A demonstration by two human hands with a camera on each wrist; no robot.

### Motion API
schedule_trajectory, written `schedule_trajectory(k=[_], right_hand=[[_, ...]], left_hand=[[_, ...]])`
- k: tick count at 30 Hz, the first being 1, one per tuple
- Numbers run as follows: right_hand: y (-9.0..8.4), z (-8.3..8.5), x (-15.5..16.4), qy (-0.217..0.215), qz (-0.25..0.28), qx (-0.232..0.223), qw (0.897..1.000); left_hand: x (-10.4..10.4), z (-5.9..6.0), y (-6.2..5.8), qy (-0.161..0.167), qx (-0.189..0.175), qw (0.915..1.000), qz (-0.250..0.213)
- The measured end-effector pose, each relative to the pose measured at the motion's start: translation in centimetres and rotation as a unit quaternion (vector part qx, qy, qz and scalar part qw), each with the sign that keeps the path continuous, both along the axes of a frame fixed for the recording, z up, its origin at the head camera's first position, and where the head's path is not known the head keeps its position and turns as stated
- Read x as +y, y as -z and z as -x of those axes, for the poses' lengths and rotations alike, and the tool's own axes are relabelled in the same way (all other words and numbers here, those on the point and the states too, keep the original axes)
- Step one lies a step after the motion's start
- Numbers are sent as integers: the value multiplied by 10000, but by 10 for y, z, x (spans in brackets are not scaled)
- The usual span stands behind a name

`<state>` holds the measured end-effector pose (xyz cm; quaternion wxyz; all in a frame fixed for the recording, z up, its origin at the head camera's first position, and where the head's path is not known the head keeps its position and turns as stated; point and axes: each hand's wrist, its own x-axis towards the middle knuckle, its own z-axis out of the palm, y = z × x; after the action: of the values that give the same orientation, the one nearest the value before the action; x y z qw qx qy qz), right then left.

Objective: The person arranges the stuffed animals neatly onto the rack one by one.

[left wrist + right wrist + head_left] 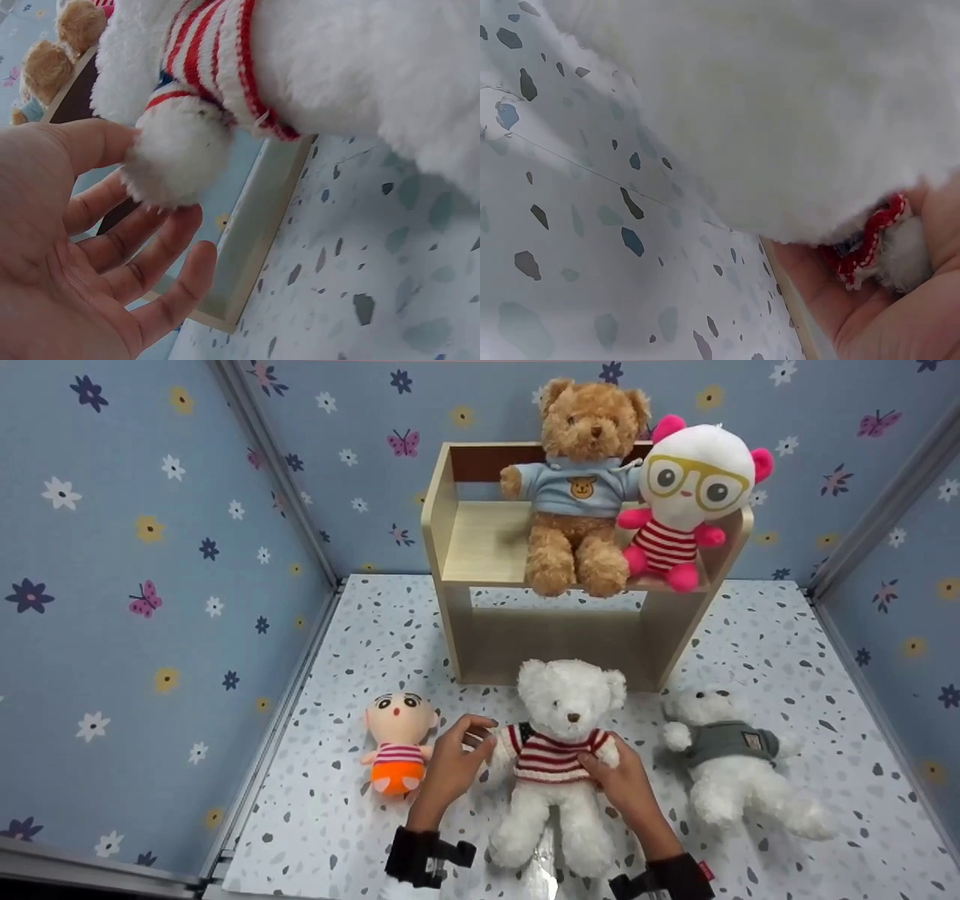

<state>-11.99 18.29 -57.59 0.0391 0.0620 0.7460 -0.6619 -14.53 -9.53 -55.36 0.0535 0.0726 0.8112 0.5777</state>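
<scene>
A white teddy bear (559, 705) in a red-and-white striped sweater (551, 755) faces me upright between both hands. My right hand (619, 776) grips it at its side and arm, thumb over the sweater. In the right wrist view, white fur and the red sweater hem (877, 232) lie against the palm. At the bear's other arm, my left hand (457, 761) has its fingers spread and loosely bent. The left wrist view shows that thumb and the fingertips right at the white paw (180, 157), the palm away from it.
Behind the bear stands a wooden shelf (484, 540); on top sit a brown teddy bear (577, 540) and a pink-and-white doll with yellow glasses (667, 547). A doll in orange shorts (396, 776) lies left, a white plush in a grey-green shirt (727, 742) right, on the speckled surface (322, 840).
</scene>
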Motion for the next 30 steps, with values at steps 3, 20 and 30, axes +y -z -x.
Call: schedule_trajectory(k=[3, 20, 30], right_hand=[[-1, -1, 3, 76, 34, -109, 9999], [0, -4, 9, 172, -6, -185, 9997], [-12, -4, 9, 174, 235, -298, 9991]], left_hand=[[-4, 6, -8, -142, 137, 9997, 146], [-16, 49, -75, -1289, 1385, 9786, 804], [-16, 85, -115, -1501, 1863, 9591, 1510]])
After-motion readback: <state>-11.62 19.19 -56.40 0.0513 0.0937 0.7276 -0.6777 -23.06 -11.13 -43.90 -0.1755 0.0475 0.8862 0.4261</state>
